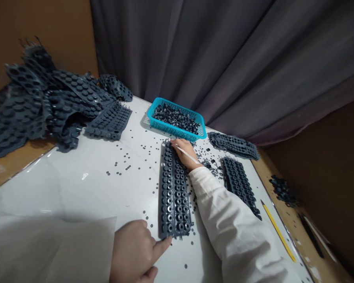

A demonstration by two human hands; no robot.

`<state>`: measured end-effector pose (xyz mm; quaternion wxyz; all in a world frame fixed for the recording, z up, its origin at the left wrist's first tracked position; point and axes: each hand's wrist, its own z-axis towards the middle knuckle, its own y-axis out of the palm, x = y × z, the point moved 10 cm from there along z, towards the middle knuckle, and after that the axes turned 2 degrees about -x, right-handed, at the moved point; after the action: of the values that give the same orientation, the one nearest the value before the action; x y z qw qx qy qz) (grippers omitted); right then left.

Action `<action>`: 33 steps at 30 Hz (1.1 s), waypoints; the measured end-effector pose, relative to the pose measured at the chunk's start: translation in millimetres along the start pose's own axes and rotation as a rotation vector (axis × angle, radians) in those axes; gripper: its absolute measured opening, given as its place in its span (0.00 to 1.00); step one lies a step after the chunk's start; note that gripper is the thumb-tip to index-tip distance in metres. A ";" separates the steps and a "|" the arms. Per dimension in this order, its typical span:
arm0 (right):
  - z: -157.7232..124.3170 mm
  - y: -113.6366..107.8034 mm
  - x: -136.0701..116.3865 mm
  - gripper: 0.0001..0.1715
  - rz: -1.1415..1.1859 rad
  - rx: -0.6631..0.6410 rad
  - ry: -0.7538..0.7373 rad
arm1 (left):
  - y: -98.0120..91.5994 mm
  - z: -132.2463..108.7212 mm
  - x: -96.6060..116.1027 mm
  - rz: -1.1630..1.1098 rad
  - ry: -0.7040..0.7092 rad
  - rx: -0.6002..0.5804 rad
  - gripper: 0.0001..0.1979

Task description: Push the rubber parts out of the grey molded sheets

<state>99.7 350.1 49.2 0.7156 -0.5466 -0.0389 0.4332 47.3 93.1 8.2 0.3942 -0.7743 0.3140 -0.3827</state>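
Note:
A long dark grey rubber strip (174, 192) studded with small rings lies lengthwise on the white table (85, 184). My left hand (137, 251) is curled, its index finger pressing the strip's near corner. My right hand (184, 153), in a white sleeve, rests on the strip's far end and grips a thin white stick (186, 154) pointed at the rings. Just beyond it stands a blue basket (177, 120) filled with loose dark rubber rings.
A big heap of emptied rubber sheets (53, 102) lies at the far left. Two more strips (238, 181) lie to the right, beside a yellow pencil (277, 232). Small rubber bits (129, 165) are scattered about. A grey curtain (224, 55) hangs behind.

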 end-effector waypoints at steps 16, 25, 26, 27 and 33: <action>-19.1 -7.9 -19.8 0.09 0.376 0.062 0.070 | 1.7 -0.8 -0.8 -0.011 0.019 0.027 0.34; -15.2 -1.9 -22.1 0.09 0.319 0.055 -0.001 | 0.2 -0.5 -1.0 -0.001 0.027 0.029 0.34; -15.0 -1.6 -21.9 0.08 0.312 0.054 -0.005 | 0.0 -0.4 -0.9 0.003 0.032 0.035 0.34; -15.0 -1.3 -21.8 0.08 0.305 0.053 -0.007 | -0.2 -0.5 -0.6 0.003 0.036 0.042 0.34; -15.2 -0.9 -24.1 0.06 0.275 0.045 -0.025 | 0.8 -0.9 0.5 -0.005 0.038 0.050 0.33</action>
<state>93.3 322.8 53.9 0.6610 -0.5250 0.0372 0.5348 46.7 92.0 8.1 0.4064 -0.7575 0.3099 -0.4062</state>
